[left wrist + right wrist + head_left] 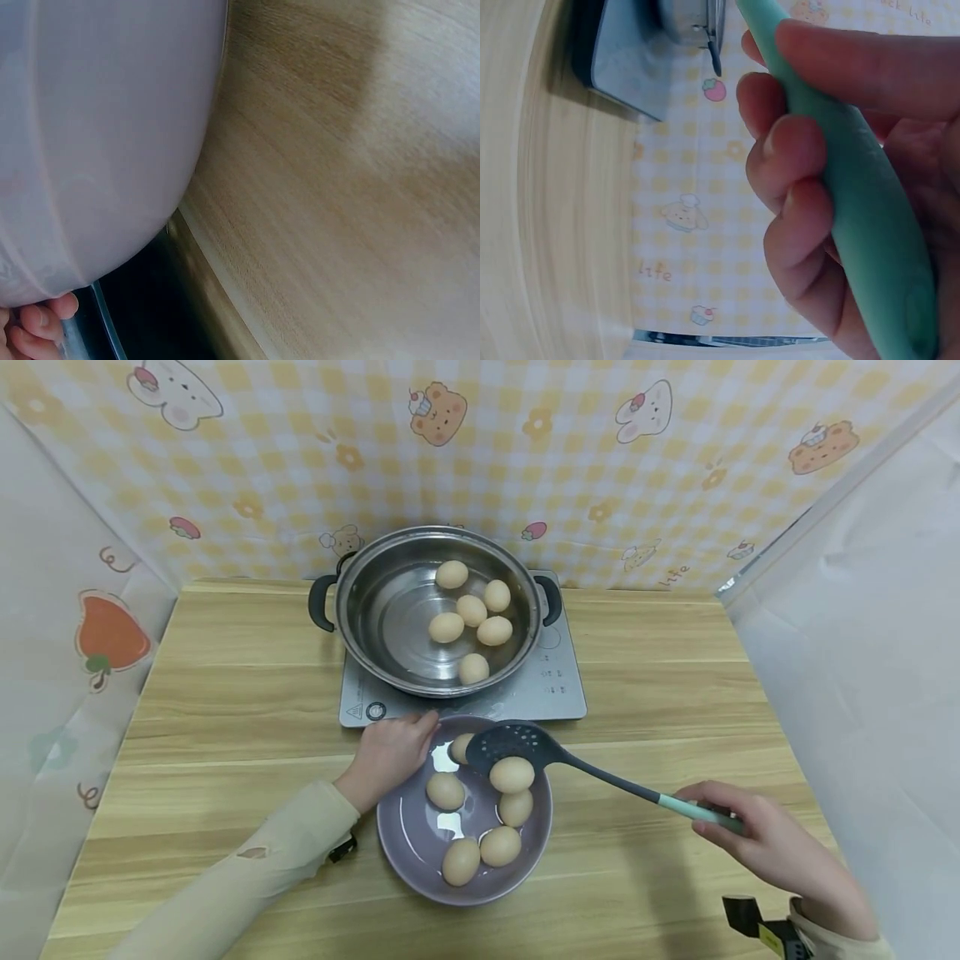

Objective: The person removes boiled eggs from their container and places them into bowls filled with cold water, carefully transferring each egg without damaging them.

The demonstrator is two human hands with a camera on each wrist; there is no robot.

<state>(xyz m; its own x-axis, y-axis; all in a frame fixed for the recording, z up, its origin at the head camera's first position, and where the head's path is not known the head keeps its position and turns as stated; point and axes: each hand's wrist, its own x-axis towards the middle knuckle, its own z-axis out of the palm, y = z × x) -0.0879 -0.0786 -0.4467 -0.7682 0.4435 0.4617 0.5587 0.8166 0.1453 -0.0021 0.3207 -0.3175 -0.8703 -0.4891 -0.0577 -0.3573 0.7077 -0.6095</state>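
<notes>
My right hand grips the mint-green handle of a slotted spoon, fingers and thumb wrapped round it. Its dark perforated head is over the far side of a purple bowl. One egg overlaps the head's near edge; whether the spoon bears it, I cannot tell. Several more eggs lie in liquid in the bowl, one partly hidden behind the spoon. At the bowl's far left rim, my left hand holds the edge, its fingertips against the bowl in the left wrist view.
Behind the bowl, a steel pot with black handles stands on a flat cooktop. Several eggs lie inside the pot. Below is a wood-grain table, with a checked cloth at the back and pale side walls.
</notes>
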